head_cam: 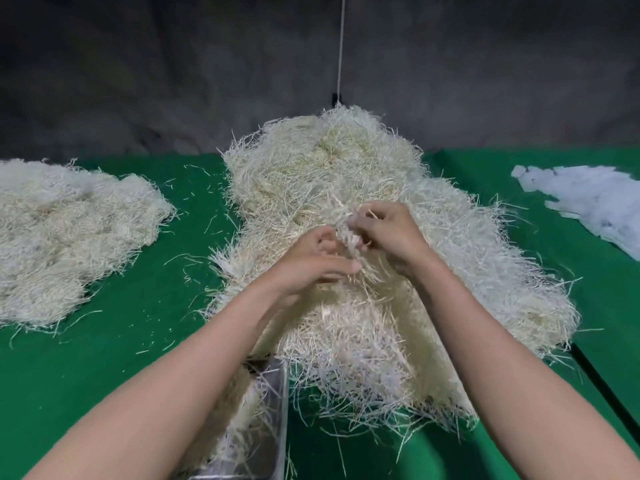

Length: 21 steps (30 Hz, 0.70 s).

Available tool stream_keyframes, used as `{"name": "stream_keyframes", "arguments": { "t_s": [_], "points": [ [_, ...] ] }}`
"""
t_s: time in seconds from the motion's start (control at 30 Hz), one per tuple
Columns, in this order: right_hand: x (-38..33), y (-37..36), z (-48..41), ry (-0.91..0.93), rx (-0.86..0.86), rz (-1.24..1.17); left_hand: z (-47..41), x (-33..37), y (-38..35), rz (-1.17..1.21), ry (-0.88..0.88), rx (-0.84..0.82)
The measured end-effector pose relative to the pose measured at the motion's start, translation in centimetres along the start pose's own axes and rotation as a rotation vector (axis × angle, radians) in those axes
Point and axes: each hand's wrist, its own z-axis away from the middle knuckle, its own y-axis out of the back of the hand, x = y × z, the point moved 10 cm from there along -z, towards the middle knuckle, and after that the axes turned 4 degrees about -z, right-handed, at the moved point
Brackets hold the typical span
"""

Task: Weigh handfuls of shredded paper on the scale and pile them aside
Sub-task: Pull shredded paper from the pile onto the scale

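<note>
Green cloth covers the table (104, 358) where I work, a dark wall behind it. Nearest me, at the bottom edge, the scale's metal pan (273, 403) shows between my forearms, with pale strands of shredded paper lying across it and spilling over its side. Just beyond and touching it rises the main heap of shredded paper (363, 209) — cream-coloured, sprawling across the middle of the table to its far edge. Both my hands meet over that heap: my left hand (311, 261) has its fingers curled around a small tuft of shreds (349, 233), and my right hand (388, 233) pinches the same tuft from the other side, fingertips nearly touching the left's. Loose single strands lie scattered on the cloth around the heap. Off to my left, well apart from the main heap, a second, flatter pile (69, 237) of shredded paper is spread on the cloth. Far right, near the table's back edge, lies a patch of white paper scraps (588, 202) — larger flat pieces, not strands. A thin white cord (342, 46) hangs down the wall behind the heap.
</note>
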Motion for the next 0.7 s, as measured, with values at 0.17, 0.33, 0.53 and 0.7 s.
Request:
{"name": "stream_keyframes", "arguments": {
  "t_s": [0.17,0.33,0.53,0.7],
  "points": [
    [-2.0,-1.2,-1.3,-0.024,-0.137,-0.134,-3.4,1.7,1.2,0.088,-0.003,0.260],
    [-1.5,1.6,-2.2,0.198,0.075,-0.020,-4.5,1.7,2.9,0.465,0.012,0.280],
    [7.5,-0.3,-1.7,0.231,-0.240,1.148,-4.7,3.3,7.0,0.602,-0.036,0.427],
    [8.8,5.2,-3.1,0.143,-0.102,1.205,-3.7,2.1,9.4,0.495,-0.051,0.550]
  ]
}}
